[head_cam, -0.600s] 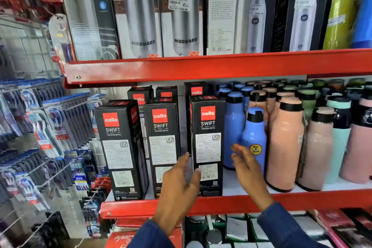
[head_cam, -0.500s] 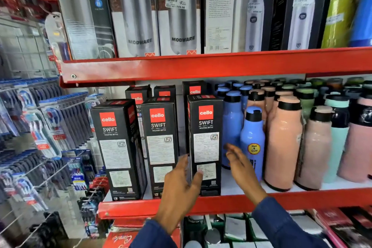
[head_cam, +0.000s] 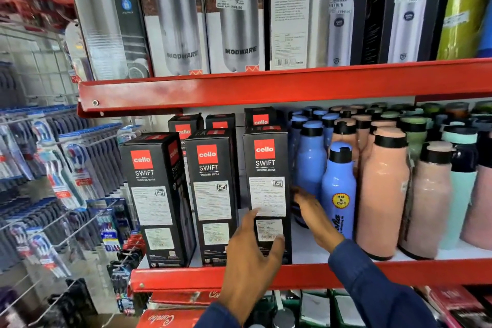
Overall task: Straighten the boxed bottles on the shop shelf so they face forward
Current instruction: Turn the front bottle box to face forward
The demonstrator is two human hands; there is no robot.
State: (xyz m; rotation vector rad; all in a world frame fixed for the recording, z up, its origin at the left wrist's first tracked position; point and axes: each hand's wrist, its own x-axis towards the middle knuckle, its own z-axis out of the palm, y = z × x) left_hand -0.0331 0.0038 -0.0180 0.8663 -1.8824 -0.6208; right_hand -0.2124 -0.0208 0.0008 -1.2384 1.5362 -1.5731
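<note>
Three black Cello Swift boxes stand in the front row of the middle red shelf point(head_cam: 239, 278). The left box point(head_cam: 153, 200) is turned and shows its right side; the middle box point(head_cam: 211, 194) and the right box point(head_cam: 267, 186) face forward. My left hand point(head_cam: 250, 253) lies with spread fingers on the right box's lower front, index finger at its left edge. My right hand point(head_cam: 311, 210), blurred, reaches its fingers to that box's right side, between it and a blue bottle point(head_cam: 338, 189). More Cello boxes point(head_cam: 259, 118) stand behind.
Loose blue, peach point(head_cam: 383, 194) and mint bottles crowd the shelf right of the boxes. The upper red shelf point(head_cam: 266, 85) carries tall Modware bottle boxes point(head_cam: 234, 16). Toothbrush packs point(head_cam: 66, 162) hang on hooks at the left. Red and green packs lie below.
Both hands have moved forward to the right box. The right hand has shifted left from in front of the blue bottle to the box's side; the left hand has slid onto its front.
</note>
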